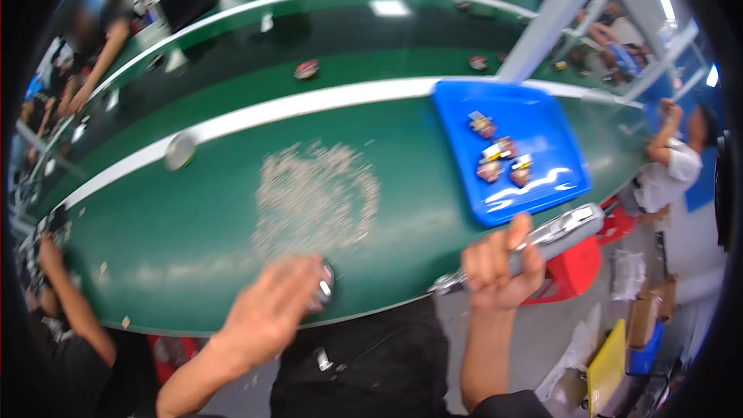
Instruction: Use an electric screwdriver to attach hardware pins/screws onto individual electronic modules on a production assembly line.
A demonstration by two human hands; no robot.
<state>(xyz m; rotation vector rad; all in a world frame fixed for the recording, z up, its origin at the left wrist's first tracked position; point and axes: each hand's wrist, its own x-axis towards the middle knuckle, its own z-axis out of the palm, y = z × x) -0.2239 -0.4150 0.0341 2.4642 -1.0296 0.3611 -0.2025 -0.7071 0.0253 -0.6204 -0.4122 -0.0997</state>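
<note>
My left hand rests at the table's near edge, its fingers closed on a small dark round part with a shiny face; blur hides its details. In my right hand is a silver-grey power screwdriver, gripped round its body. The tool lies slantwise, with its narrow tip pointing left toward the part, a gap between them. Beyond my left hand a loose heap of tiny pale metal pieces, perhaps screws, spreads over the green tabletop. A blue tray beyond my right hand holds several small reddish-brown assemblies.
A round whitish container stands by the white rail. Past the rail, a green belt carries a reddish part. A slanted grey post rises behind the tray. Co-workers sit left, right and across; a red stool stands at right.
</note>
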